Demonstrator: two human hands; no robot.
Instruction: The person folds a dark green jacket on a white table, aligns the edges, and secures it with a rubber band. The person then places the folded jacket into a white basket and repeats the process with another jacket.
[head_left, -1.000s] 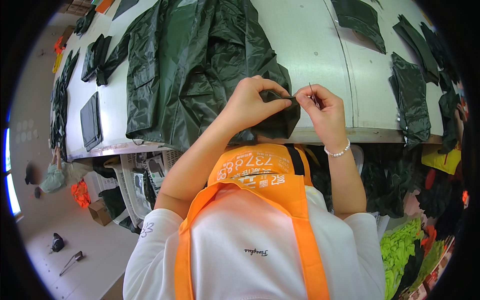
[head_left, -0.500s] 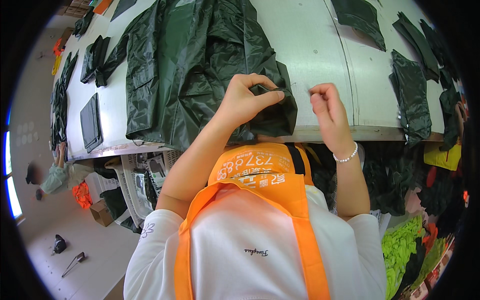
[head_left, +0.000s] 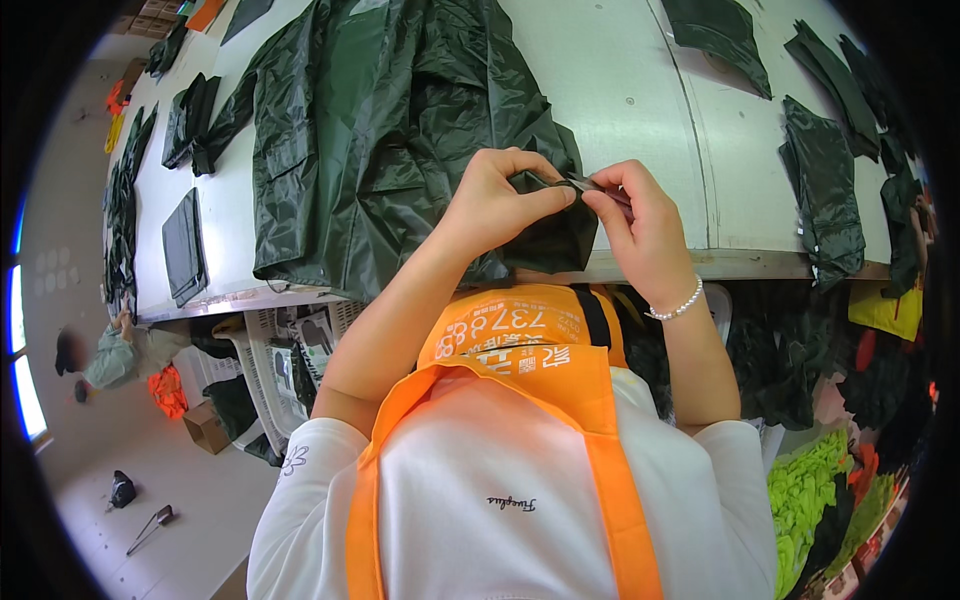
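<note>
Centrally, my left hand and right hand pinch closed on the near hem of the dark green raincoat, which lies spread on the white tabletop, its long axis running from near edge to far.

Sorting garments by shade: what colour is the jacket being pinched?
Dark green, glossy jacket, clearest in the head view.
</note>
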